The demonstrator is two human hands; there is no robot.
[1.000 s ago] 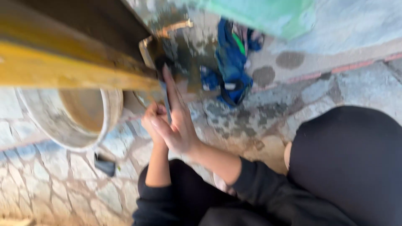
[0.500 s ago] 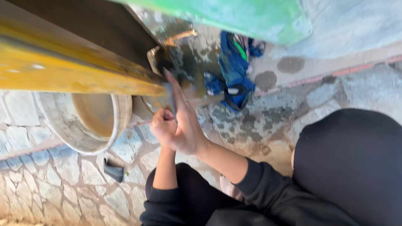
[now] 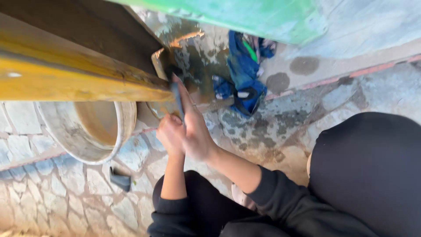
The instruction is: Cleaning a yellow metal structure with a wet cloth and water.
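My left hand (image 3: 170, 131) is a closed fist around the lower end of a dark blue-grey flat tool (image 3: 177, 97). My right hand (image 3: 197, 129) lies against it, fingers stretched up along the tool, pressing it onto the end of a long yellow-painted beam (image 3: 66, 77). The tool's tip meets a worn, dark, rusty-looking metal part (image 3: 193, 72) where the beam ends. Both sleeves are black. What kind of tool it is cannot be made out.
A round grey bucket (image 3: 57, 136) with muddy brown liquid stands under the beam at the left. A crumpled blue cloth (image 3: 243, 74) lies behind the hands. A green panel (image 3: 245, 15) spans the top. A small dark object (image 3: 119, 179) lies on the stone paving (image 3: 66, 197).
Both hands stay at the beam's end with the tool, shifting only slightly. The view has come closer and tilted a little.
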